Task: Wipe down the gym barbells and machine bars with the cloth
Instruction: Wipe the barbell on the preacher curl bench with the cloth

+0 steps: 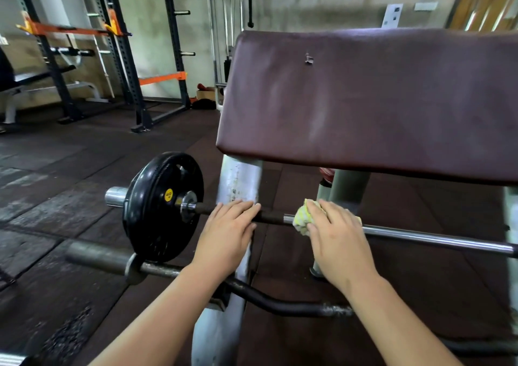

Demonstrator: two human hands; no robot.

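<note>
A chrome barbell (437,238) lies across the rack of a preacher-curl bench, with a black weight plate (159,205) on its left end. My left hand (227,231) rests on the bar's dark knurled part just right of the plate, its fingers curled over the bar. My right hand (336,236) presses a yellow-and-white cloth (301,219) onto the bar, fingers wrapped around cloth and bar. A second, curved bar (280,305) with a bare sleeve lies lower, nearer to me.
The maroon arm pad (378,99) of the bench looms above the bar on white posts (238,183). A black power rack (123,57) with orange safety arms stands at the back left, a cable machine (227,29) behind. Dark rubber flooring (56,197) spreads to the left.
</note>
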